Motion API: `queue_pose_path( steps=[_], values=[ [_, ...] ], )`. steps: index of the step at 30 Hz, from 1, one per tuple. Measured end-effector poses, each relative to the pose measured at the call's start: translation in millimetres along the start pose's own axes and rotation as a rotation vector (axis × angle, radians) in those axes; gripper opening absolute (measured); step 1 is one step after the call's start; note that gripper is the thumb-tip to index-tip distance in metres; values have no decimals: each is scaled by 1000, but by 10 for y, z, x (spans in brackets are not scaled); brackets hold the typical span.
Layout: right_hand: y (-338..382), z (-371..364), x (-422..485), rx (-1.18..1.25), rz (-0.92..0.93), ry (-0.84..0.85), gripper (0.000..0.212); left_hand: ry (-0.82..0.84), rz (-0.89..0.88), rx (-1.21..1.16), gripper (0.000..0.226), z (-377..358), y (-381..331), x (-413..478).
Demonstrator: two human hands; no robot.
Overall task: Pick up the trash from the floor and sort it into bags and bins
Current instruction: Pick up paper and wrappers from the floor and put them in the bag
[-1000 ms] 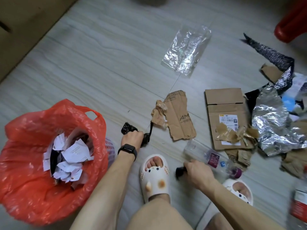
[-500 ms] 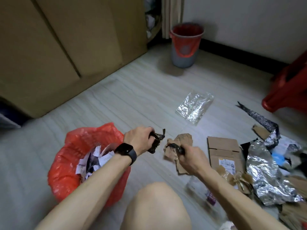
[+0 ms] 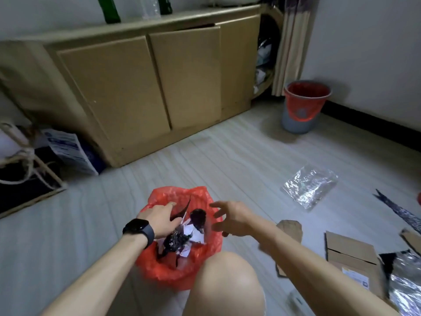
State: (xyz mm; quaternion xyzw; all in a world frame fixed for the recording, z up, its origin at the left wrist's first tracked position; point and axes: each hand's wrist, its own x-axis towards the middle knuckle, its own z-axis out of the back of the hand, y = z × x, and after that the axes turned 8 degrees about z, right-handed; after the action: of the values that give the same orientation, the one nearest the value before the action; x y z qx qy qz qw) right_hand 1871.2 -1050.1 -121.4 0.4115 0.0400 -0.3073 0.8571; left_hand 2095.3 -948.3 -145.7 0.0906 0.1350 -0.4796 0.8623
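A red plastic bag lines a bin right in front of my knee. White paper scraps and black plastic scraps lie inside it. My left hand, with a black watch on the wrist, hovers over the bag's left side with fingers spread and nothing held. Over the bag's right rim, my right hand is open too, fingers apart. A dark scrap sits between the two hands, over the bag's mouth.
A clear plastic bag lies on the floor to the right. Cardboard pieces, crumpled foil and a black strip lie at the far right. A grey bin with a red liner stands by the wall. Wooden cabinets run along the back.
Both hands carried the black scraps left from the cardboard to over the red bag and let go. The view swung up and to the left.
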Motion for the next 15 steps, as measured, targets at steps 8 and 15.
queue_pose_path(
  steps=[8,15],
  values=[
    [-552,462,-587,-221,-214,-70,55,-30,-313,-109,53,304,-1002,190],
    [-1475,1306,-1578,-342,-508,-227,53,55,-574,-131,56,297,-2493,330]
  ],
)
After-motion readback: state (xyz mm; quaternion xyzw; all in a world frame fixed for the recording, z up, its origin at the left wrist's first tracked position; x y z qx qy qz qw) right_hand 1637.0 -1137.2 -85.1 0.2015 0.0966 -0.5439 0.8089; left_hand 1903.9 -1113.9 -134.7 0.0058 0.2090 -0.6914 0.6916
